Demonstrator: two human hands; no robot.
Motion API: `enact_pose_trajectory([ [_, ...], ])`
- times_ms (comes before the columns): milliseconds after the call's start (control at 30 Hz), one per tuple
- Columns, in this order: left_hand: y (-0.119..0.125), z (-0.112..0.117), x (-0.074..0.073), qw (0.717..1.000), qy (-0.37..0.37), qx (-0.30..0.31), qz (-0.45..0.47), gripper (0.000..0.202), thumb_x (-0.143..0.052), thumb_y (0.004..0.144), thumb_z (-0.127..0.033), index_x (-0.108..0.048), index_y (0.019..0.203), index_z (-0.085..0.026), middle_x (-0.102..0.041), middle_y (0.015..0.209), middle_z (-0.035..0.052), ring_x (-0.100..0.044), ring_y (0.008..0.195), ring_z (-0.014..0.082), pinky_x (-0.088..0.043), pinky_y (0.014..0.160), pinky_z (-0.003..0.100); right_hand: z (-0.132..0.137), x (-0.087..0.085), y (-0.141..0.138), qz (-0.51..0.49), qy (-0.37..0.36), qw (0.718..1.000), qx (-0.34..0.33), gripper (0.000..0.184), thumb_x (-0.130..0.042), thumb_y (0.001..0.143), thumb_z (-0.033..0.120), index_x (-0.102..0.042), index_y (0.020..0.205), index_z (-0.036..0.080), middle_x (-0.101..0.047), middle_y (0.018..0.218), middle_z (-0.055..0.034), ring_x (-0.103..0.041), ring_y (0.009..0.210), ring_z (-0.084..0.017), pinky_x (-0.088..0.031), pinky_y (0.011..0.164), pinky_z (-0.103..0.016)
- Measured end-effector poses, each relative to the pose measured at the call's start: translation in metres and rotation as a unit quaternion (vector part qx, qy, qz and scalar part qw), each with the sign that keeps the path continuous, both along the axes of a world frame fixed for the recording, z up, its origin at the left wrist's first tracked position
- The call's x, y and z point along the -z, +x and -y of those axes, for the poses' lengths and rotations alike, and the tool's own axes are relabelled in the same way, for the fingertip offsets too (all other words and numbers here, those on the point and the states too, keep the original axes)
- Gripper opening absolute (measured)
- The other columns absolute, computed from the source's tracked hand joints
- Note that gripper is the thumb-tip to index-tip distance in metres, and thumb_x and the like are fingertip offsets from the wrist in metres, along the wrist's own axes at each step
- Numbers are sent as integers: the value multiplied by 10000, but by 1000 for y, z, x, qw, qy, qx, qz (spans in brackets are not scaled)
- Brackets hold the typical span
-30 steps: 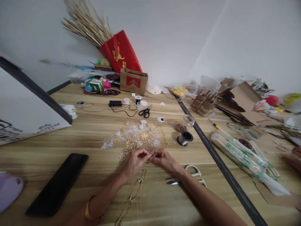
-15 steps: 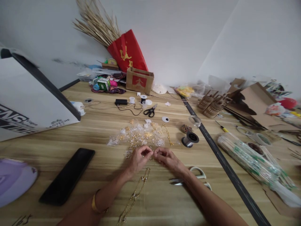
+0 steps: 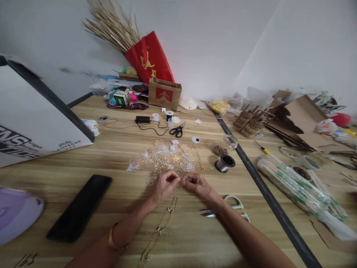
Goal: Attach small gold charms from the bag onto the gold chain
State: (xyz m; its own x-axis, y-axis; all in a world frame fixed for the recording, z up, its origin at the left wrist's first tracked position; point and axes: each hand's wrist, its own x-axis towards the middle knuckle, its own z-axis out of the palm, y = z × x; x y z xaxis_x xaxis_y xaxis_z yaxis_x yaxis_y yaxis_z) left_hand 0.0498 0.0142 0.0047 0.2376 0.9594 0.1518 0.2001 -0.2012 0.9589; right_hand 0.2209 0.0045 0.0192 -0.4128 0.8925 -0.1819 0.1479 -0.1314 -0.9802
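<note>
My left hand (image 3: pixel 166 183) and my right hand (image 3: pixel 195 185) meet fingertip to fingertip over the middle of the table, each closed in a pinch. Something tiny and gold-coloured shows at the right fingertips, too small to name; what the left fingers pinch cannot be made out. Just beyond them lies a pile of gold and clear beads and small plastic bags (image 3: pixel 164 158). Nearer to me, between my forearms, a gold chain with clear stones (image 3: pixel 159 231) runs down the table. White-handled scissors (image 3: pixel 235 203) lie partly under my right forearm. A shorter gold chain (image 3: pixel 199 158) rests right of the pile.
A wire spool (image 3: pixel 224 163) and a dish of small beads (image 3: pixel 220 150) stand to the right. Black scissors (image 3: pixel 177 129) lie farther back. A black phone (image 3: pixel 80 208) is on the left, near a white box (image 3: pixel 41 119). Packed sticks (image 3: pixel 292 182) lie at right.
The view has shifted slightly. My hands stay together in nearly the same pinching pose, with a small gap between the fingertips; nothing else has visibly moved.
</note>
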Motion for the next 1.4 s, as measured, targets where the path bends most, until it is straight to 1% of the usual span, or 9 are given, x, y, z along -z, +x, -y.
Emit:
enact_pose_trajectory([
  [167, 1, 0, 1, 1000, -2, 3, -7, 130, -579, 737, -245, -591, 646, -153, -585, 591, -4, -524, 569, 120, -420, 576, 225, 0, 0, 0, 12, 10, 1000, 5, 338, -620, 758, 478, -572, 745, 143, -393, 562, 56, -276, 508, -66, -204, 477, -216],
  [300, 0, 2, 3, 1000, 3, 20, -6, 142, -567, 760, -250, -585, 659, -152, -588, 615, -1, -532, 596, 122, -422, 593, 223, -1, 3, 0, 12, 9, 1000, 3, 330, -626, 753, 469, -568, 743, 144, -409, 564, 56, -281, 503, -64, -209, 473, -213],
  [500, 0, 2, 1, 1000, -2, 18, 6, 148, -569, 761, -251, -578, 652, -152, -584, 616, 1, -528, 601, 124, -422, 600, 226, -1, 4, 0, -14, 3, 1000, 8, 325, -646, 732, 467, -565, 751, 152, -404, 542, 63, -282, 486, -62, -201, 459, -211],
  [733, -1, 1, -2, 1000, -6, 14, -1, 138, -562, 758, -242, -582, 666, -141, -588, 637, 12, -530, 619, 129, -420, 606, 233, -2, 9, 2, -37, 10, 999, 2, 315, -607, 781, 463, -555, 774, 153, -385, 537, 65, -274, 474, -60, -191, 443, -207],
  [933, -8, -8, -3, 999, -22, -32, 17, 145, -577, 749, -264, -592, 686, -135, -583, 631, 6, -517, 600, 119, -410, 587, 221, -3, 15, 2, -45, 34, 998, 11, 290, -600, 795, 441, -548, 757, 159, -382, 525, 66, -282, 457, -58, -195, 427, -204],
  [1067, -15, -15, -5, 996, -30, -80, 40, 169, -591, 741, -286, -592, 679, -129, -583, 625, 4, -521, 595, 114, -406, 577, 211, -4, 20, 2, -42, 42, 997, 41, 280, -604, 788, 436, -547, 747, 165, -383, 504, 70, -286, 430, -59, -199, 405, -203],
  [1133, -18, -19, -4, 994, -36, -88, 46, 179, -597, 738, -295, -589, 672, -128, -570, 607, -3, -506, 571, 107, -390, 550, 205, -5, 21, 2, -45, 39, 997, 56, 285, -606, 782, 443, -544, 741, 169, -375, 488, 75, -279, 415, -58, -192, 392, -203],
  [1300, -21, -24, 2, 995, -53, -64, 50, 188, -619, 732, -309, -610, 708, -123, -591, 631, 3, -525, 590, 112, -407, 565, 209, -5, 18, 1, -49, 36, 995, 74, 297, -612, 771, 455, -533, 719, 173, -356, 451, 84, -267, 393, -58, -193, 378, -201],
  [1400, -19, -22, 2, 998, -51, -27, 27, 181, -623, 737, -292, -651, 755, -115, -645, 698, 33, -560, 636, 129, -431, 599, 221, -5, 16, 1, -53, 33, 995, 75, 298, -616, 769, 453, -533, 722, 171, -362, 454, 83, -267, 395, -55, -194, 381, -198],
])
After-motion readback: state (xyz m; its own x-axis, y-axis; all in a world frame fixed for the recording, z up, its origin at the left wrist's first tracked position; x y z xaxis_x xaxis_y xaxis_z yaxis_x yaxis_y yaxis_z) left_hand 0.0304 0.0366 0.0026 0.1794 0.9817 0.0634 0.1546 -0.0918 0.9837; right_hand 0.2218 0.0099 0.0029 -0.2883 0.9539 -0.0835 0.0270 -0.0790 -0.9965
